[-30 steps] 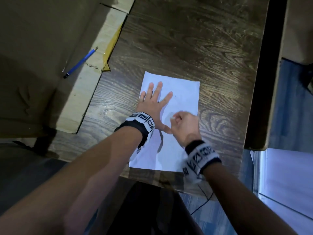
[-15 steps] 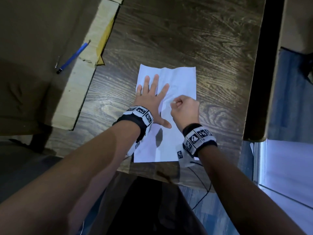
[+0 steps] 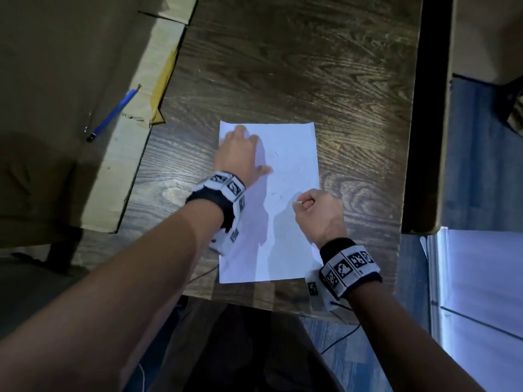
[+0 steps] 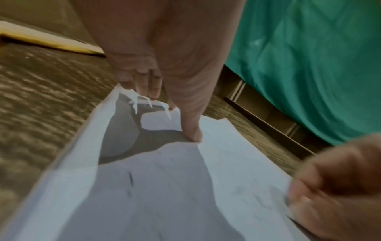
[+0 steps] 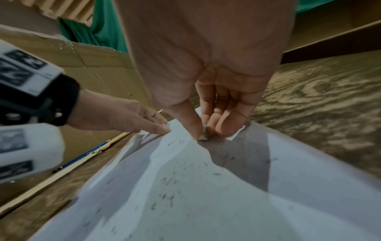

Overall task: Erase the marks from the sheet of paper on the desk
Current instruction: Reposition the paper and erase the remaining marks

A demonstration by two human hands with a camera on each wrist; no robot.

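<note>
A white sheet of paper [image 3: 285,171] lies on the dark wooden desk [image 3: 297,66], with faint pencil marks and dark eraser crumbs [image 5: 167,184] scattered on it. My left hand [image 3: 240,154] lies flat on the sheet's upper left part, fingers straight, fingertips [image 4: 193,135] pressing the paper [image 4: 144,195]. My right hand [image 3: 317,210] is at the sheet's right edge and pinches a small white eraser [image 3: 297,203] between thumb and fingers. In the right wrist view the eraser [image 5: 204,135] touches the paper [image 5: 206,203].
A blue pencil [image 3: 114,113] lies on a cardboard box [image 3: 70,80] left of the desk. A dark gap and another cardboard box [image 3: 481,32] border the desk on the right. Green cloth [image 4: 309,65] hangs beyond the desk. The desk's front edge is near my wrists.
My left hand has slid up toward the sheet's top left corner. My right hand has moved from the middle of the sheet to its right edge, still pinching the eraser.
</note>
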